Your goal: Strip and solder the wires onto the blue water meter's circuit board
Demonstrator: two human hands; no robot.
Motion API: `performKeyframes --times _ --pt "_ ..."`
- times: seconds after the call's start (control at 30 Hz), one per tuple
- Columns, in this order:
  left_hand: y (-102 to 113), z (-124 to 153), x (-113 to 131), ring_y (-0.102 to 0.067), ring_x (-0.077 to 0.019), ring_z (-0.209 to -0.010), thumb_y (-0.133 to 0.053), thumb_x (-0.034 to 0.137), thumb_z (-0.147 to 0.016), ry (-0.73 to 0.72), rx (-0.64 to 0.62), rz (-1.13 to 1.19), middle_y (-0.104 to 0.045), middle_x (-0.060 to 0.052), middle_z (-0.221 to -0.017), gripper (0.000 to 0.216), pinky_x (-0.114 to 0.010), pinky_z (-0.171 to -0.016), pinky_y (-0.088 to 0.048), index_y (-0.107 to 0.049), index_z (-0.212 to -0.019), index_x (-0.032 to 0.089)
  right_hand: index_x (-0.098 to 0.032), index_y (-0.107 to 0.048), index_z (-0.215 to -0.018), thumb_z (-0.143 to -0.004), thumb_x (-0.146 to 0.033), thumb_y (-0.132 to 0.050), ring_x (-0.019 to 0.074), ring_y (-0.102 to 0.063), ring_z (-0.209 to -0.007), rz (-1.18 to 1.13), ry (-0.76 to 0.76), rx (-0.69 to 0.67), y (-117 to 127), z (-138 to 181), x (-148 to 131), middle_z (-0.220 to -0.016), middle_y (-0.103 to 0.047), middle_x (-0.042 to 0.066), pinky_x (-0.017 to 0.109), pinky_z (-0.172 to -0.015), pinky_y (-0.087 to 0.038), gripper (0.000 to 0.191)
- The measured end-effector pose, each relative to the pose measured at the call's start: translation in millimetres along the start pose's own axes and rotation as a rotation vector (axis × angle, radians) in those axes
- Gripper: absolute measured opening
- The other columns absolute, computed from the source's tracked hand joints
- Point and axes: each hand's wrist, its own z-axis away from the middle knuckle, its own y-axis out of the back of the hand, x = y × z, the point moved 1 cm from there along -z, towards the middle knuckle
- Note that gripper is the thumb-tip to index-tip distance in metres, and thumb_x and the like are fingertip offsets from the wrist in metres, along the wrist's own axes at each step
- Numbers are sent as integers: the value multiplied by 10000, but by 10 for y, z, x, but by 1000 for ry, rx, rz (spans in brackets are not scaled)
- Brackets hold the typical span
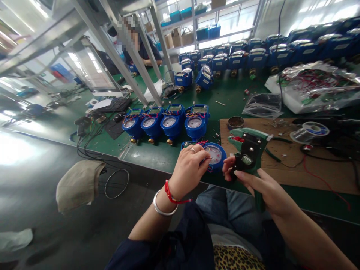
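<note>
My left hand (189, 168) is closed over the nearest blue water meter (222, 152), pinching thin wires that come from it. The meter lies at the table's front edge, its round dial facing up and partly covered by my fingers. In my right hand (263, 183) is a green and black wire stripper (249, 152), with its jaws up and to the left and my fingers around its handles. The stripper is to the right of the meter, apart from the wires. Behind my left hand stand several more blue meters (171, 123) in a row, with coloured wires on top.
A brown cardboard sheet (298, 165) bears a solder spool (311, 132), a small round tin (235, 123) and cutter handles. Bagged wires (315, 84) lie at the right. Many blue meters (257, 54) line the back. Metal posts (123, 63) rise at left, with a person behind.
</note>
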Motion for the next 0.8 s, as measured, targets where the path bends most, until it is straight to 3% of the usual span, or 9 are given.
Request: performKeyframes --times 0.13,0.23,0.37,0.8 --pt "7 -11 -13 -559 -185 -909 -448 253 -943 -13 1 18 -624 -58 -950 207 -329 -826 -426 -635 -883 187 -155 -601 -1082 -821 -359 -617 185 -572 -785 -169 -226 -194 31 81 51 -859 -621 66 339 -753 -446 331" --pt "4 -12 -21 -560 -182 -902 -446 236 -944 -17 11 32 -623 -55 -941 203 -325 -823 -426 -636 -892 188 -148 -613 -1019 -824 -357 -595 164 -560 -718 -318 -320 -235 21 103 90 -778 -596 47 324 -705 -449 286" --pt "-3 -9 -26 -556 -178 -890 -448 235 -943 -14 21 42 -623 -52 -929 206 -322 -819 -425 -638 -879 186 -145 -615 -949 -826 -368 -574 156 -542 -654 -403 -347 -301 4 100 109 -701 -570 36 317 -670 -451 257" --pt "0 -15 -30 -563 -180 -904 -462 235 -938 -9 21 50 -628 -56 -950 188 -322 -827 -431 -636 -890 183 -123 -593 -908 -854 -355 -557 139 -542 -592 -373 -355 -389 9 80 169 -640 -551 21 290 -608 -427 240"
